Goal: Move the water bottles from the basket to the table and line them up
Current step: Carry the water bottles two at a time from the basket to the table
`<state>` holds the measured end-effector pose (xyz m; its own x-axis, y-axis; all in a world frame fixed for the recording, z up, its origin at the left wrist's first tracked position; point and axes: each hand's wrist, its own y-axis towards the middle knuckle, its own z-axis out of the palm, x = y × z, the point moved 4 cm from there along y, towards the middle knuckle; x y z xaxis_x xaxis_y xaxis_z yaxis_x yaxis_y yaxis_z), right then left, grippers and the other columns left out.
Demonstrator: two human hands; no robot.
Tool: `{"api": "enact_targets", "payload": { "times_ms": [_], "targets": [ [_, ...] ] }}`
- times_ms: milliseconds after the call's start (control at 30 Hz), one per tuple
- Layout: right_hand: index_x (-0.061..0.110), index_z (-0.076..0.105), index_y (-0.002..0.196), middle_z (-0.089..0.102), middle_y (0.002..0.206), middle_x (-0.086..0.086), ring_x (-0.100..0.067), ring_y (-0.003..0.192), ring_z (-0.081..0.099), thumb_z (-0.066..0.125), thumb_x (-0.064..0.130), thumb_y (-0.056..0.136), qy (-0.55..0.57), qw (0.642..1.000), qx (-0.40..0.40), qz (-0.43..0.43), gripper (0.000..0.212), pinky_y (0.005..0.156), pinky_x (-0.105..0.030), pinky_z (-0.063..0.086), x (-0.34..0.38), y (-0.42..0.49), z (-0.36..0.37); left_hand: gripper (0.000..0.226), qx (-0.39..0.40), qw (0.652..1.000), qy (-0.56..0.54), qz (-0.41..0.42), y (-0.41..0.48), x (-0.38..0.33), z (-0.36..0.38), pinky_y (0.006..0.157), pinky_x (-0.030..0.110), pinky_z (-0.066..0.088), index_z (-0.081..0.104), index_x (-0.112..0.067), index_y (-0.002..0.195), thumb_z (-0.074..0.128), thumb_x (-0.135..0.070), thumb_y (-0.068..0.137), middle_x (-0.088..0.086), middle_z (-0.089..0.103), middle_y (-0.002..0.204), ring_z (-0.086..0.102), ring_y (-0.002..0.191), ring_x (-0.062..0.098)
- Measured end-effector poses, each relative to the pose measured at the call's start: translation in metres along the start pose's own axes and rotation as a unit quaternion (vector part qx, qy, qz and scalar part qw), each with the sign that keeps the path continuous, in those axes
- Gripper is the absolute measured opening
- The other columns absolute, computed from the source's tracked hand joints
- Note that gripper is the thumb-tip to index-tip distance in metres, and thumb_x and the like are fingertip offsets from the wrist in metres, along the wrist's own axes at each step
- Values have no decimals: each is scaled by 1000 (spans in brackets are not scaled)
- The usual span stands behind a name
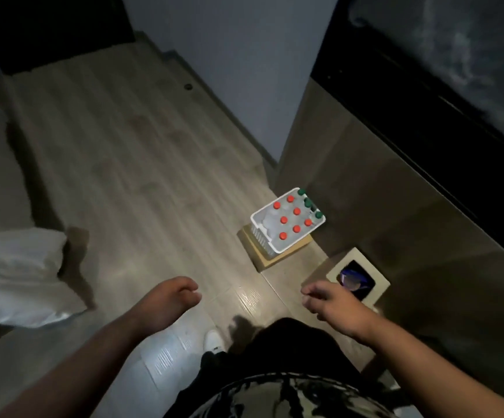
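Observation:
A white plastic basket (259, 219) stands on a low cardboard box (270, 257) on the floor, right of centre. Several clear water bottles stand upright inside it, most with red caps (284, 219) and three with green caps (308, 202) along its far right side. My left hand (170, 300) hangs below and left of the basket, fingers loosely curled, holding nothing. My right hand (330, 300) hangs below the basket, fingers loosely curled and empty. Both hands are well apart from the basket.
A dark-topped counter or table (443, 95) with a brown front runs along the right. A small square bin (378, 280) with a dark liner stands by my right hand. A bed with white bedding (15, 273) lies at the left. Wooden floor (124, 152) stretches ahead.

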<state>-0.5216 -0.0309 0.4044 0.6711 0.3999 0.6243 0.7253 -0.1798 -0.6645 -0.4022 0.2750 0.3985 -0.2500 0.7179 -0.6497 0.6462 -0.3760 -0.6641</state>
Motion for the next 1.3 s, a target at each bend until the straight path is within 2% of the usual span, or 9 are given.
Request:
{"api": "enact_targets", "payload": {
  "times_ms": [133, 267, 367, 600, 767, 867, 1033, 1167, 1300],
  "targets": [
    [18, 66, 95, 61, 84, 2, -10, 75, 53, 64, 22, 89, 45, 998, -33, 42, 7, 72, -25, 43, -21, 21, -16, 34, 25, 999, 34, 14, 55, -38, -5, 73, 22, 45, 68, -18, 98, 61, -42, 74, -3, 68, 95, 62, 87, 13],
    [10, 65, 92, 58, 79, 3, -9, 70, 50, 64, 18, 87, 88, 992, -50, 82, 10, 70, -26, 42, -37, 57, -35, 6, 62, 995, 73, -9, 104, -67, 3, 74, 26, 45, 64, -28, 94, 64, -25, 89, -5, 65, 99, 59, 84, 7],
    [12, 63, 84, 55, 74, 5, -9, 65, 47, 64, 17, 87, 111, 988, -45, 102, 6, 67, -25, 40, -35, 92, -49, 15, 82, 992, 96, -27, 139, -89, 1, 75, 27, 45, 58, -36, 83, 63, -24, 91, -2, 65, 99, 59, 86, 10],
    [18, 67, 87, 65, 85, -2, -16, 79, 58, 66, 19, 84, 119, 978, -38, 166, 3, 75, -26, 44, -29, 176, -86, 6, 113, 983, 141, -39, 243, -129, -16, 75, 31, 44, 66, -16, 94, 62, -20, 91, 8, 65, 97, 58, 84, 17],
    [14, 64, 89, 58, 73, 1, -14, 66, 52, 61, 13, 88, 181, 959, -82, 200, 3, 61, -23, 42, -33, 254, -101, 18, 115, 986, 101, -59, 342, -144, -11, 75, 33, 45, 67, -6, 94, 65, -22, 87, 17, 66, 96, 59, 85, 24],
    [12, 64, 87, 58, 71, 3, -9, 62, 52, 59, 10, 88, 208, 948, -107, 214, 6, 55, -16, 43, -52, 309, -90, 20, 128, 980, 154, -19, 418, -136, 10, 76, 36, 47, 66, -6, 95, 64, -25, 87, 9, 65, 91, 58, 82, 21],
    [20, 64, 78, 66, 85, -1, -22, 84, 64, 71, 26, 70, 200, 952, -131, 190, 13, 87, -37, 54, -95, 410, -54, 31, 159, 918, 321, 173, 533, -120, 72, 73, 24, 49, 60, -23, 107, 44, -48, 95, -2, 66, 95, 66, 87, 14],
    [27, 63, 109, 65, 108, 6, -17, 96, 64, 75, 38, 61, 227, 946, -152, 174, 50, 89, -36, 54, -110, 468, -33, 53, 217, 924, 294, 110, 599, -93, 109, 85, 25, 42, 52, -31, 130, 62, -53, 83, -8, 62, 126, 57, 106, 8],
    [29, 56, 124, 64, 120, 5, -17, 109, 60, 75, 27, 73, 167, 959, -172, 153, 54, 100, -35, 49, -136, 510, -9, 61, 199, 903, 335, 181, 645, -83, 144, 106, 36, 41, 42, -27, 141, 64, -41, 86, 1, 51, 142, 50, 128, 22]
  ]
}}
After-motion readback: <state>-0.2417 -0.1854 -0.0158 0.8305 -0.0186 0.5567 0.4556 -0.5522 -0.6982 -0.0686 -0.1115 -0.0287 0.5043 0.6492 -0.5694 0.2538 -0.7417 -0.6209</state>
